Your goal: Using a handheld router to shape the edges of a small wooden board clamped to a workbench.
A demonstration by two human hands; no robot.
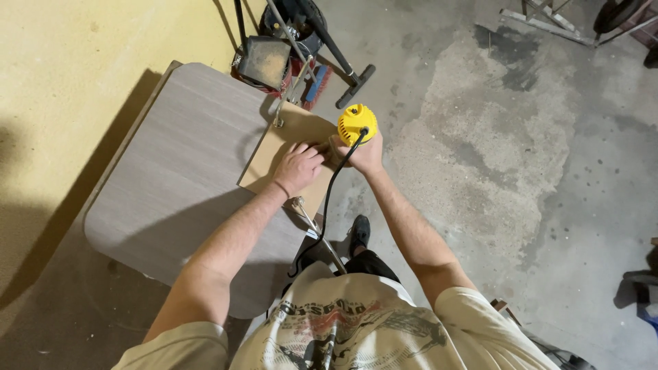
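A yellow corded power tool (356, 122) stands upright at the right edge of a tan board (282, 147). My right hand (364, 154) wraps around the tool's body just below its yellow cap. My left hand (297, 167) rests knuckles-up on the board beside the tool, fingers curled toward the tool's base. A black cord (327, 199) runs from the cap down toward my body. The board lies on a grey table (179, 164) and is held by a metal clamp (282, 103) at its far end and another clamp (312, 223) near me.
A yellow wall (68, 75) runs along the table's left side. Beyond the table stand a dustpan (264, 62), a brush (317, 82) and a black long-handled tool (346, 65). Stained concrete floor (493, 157) spreads to the right, with a metal frame (548, 24) at the far top.
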